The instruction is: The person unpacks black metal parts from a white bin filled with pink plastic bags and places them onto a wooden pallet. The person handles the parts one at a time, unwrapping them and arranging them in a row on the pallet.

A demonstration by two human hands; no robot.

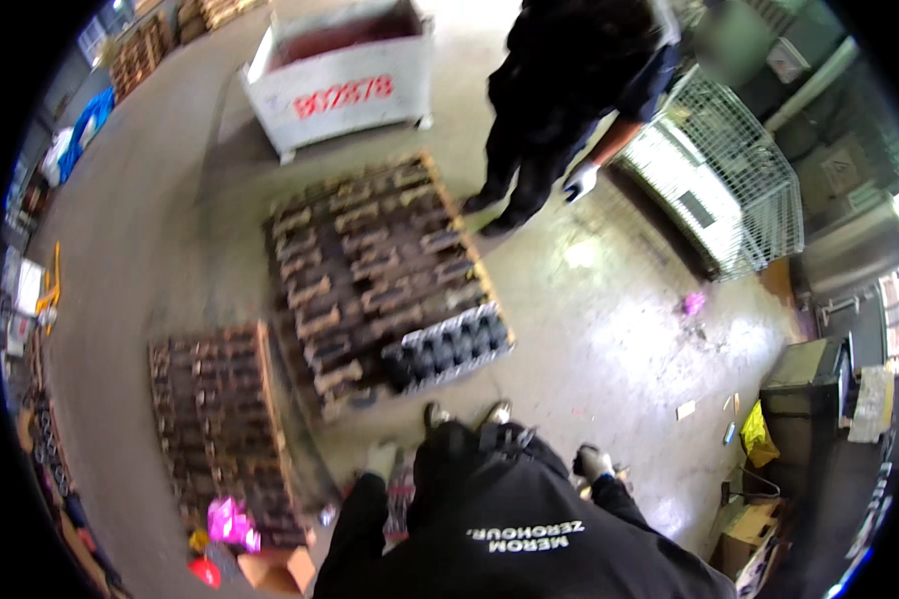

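At my left side hangs my left hand (381,459) in a pale glove, nearest to the wooden pallets; its fingers are too blurred to read. My right hand (593,462), in a pale glove with a dark patch at the fingers, is held out beside my right hip above the floor. Whether it grips anything is unclear. Just ahead of my shoes lies a large wooden pallet (370,255). On its near right corner rests a ribbed grey metal part with a row of dark hollows (449,349), resembling an engine block. Neither hand touches it.
A second pallet (215,419) lies to the left, with a pink bag (232,523) and an open cardboard box (278,571) by its near end. Ahead stand a white metal bin (345,95) and a co-worker (559,110) in dark clothes. A wire cage (714,180) is at the right.
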